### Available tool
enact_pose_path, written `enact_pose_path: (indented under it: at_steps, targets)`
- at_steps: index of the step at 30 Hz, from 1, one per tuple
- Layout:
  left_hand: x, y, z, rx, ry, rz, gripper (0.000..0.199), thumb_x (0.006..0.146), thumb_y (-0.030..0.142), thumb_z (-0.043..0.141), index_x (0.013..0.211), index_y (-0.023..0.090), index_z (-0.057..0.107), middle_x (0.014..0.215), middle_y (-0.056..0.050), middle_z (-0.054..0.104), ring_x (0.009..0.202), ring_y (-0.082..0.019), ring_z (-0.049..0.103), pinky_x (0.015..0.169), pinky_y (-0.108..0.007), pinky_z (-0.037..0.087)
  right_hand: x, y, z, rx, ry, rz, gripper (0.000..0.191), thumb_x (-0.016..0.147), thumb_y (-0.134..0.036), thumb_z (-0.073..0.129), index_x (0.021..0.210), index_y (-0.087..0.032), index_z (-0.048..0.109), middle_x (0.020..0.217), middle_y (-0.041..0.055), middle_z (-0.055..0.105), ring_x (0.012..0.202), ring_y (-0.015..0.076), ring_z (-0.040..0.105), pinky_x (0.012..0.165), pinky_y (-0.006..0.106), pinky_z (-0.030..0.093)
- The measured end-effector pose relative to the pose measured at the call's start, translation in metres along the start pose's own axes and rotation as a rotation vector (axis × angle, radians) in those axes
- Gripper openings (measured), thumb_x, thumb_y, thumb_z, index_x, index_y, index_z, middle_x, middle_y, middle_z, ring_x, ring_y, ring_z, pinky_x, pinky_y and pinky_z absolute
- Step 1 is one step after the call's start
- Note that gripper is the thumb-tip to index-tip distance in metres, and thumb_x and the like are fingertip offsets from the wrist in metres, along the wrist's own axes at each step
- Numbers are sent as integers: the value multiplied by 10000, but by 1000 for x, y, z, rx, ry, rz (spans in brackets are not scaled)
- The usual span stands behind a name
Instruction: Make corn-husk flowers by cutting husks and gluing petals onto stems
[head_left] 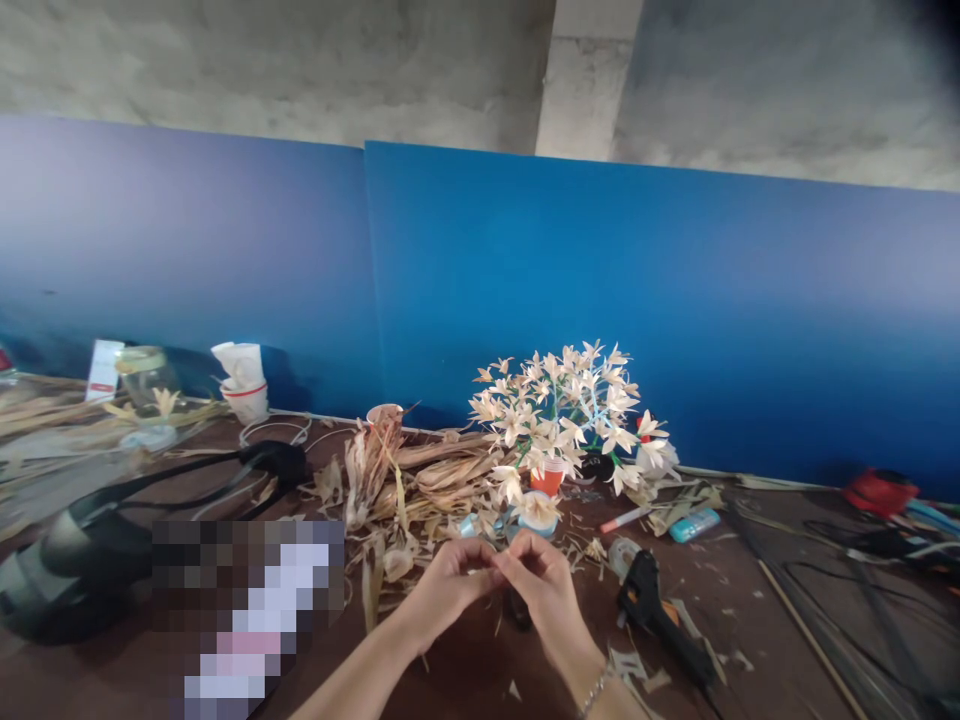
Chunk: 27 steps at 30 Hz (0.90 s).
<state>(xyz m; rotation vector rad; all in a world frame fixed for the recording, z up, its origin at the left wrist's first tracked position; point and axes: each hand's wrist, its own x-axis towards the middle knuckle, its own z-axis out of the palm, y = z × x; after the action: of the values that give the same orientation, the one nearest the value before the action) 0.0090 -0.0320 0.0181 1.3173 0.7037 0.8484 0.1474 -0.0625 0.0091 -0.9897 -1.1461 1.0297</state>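
My left hand (461, 582) and my right hand (541, 578) meet low in the middle of the view, fingertips pinched together. Whatever sits between the fingers is too small or hidden to name. Just beyond them, a pale husk flower (537, 508) lies by a small light-blue round piece. Farther back, a bunch of cream-coloured husk flowers (559, 405) on green and light-blue stems stands in an orange cup (547, 480). To the left of the hands spreads a pile of dried corn husks (442, 475).
A black glue gun (660, 615) lies right of my hands, with a marker (625, 520) and a light-blue packet (694, 525) behind it. At left are a black strapped object (82, 560), a paper cup (246, 400) and a glass jar (146, 378). Cables (862, 575) run along the right.
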Motion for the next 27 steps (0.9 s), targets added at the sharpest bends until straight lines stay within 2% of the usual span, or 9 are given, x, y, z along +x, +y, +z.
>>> enact_pose_path:
  at_steps: [4,7,14,20,25,27]
  targets:
    - [-1,2,0,-43,-28,5,267,663,373,696,678,111,644,618,2,578,603,-103,469,600,-218,339,-1,-6,0,72,-98,71,185,691,-307,688,665,-160,577,620,-32,511,586,92,441,574,210,340]
    - [0,1,-2,-23,-51,-15,284,678,388,677,687,106,650,614,-6,581,585,-101,461,577,-219,327,-1,-9,0,73,-126,59,230,705,-312,673,581,-153,563,606,-29,492,593,97,447,588,218,343]
    - [3,-7,-3,116,-24,-26,326,639,426,685,701,106,670,635,-33,624,600,-134,511,600,-245,368,2,2,-1,-101,-25,45,312,726,-355,631,544,-172,457,509,-49,435,498,87,397,492,212,298]
    - [1,-1,2,84,-18,3,327,659,429,672,705,105,670,626,-17,599,604,-125,491,601,-238,354,2,4,-1,-209,70,3,331,705,-371,640,537,-176,432,488,-58,422,486,82,368,485,206,300]
    - [0,0,0,45,-8,5,324,665,432,670,677,109,648,597,5,552,587,-107,448,580,-228,324,1,-6,-1,-99,-47,36,251,703,-394,649,665,-161,564,614,-24,517,582,107,449,556,212,354]
    - [1,-2,-1,30,-14,4,307,670,415,672,680,109,643,607,3,559,595,-108,454,580,-226,325,1,-7,-1,-96,-62,20,268,724,-394,630,615,-160,557,606,-18,517,594,111,456,579,220,358]
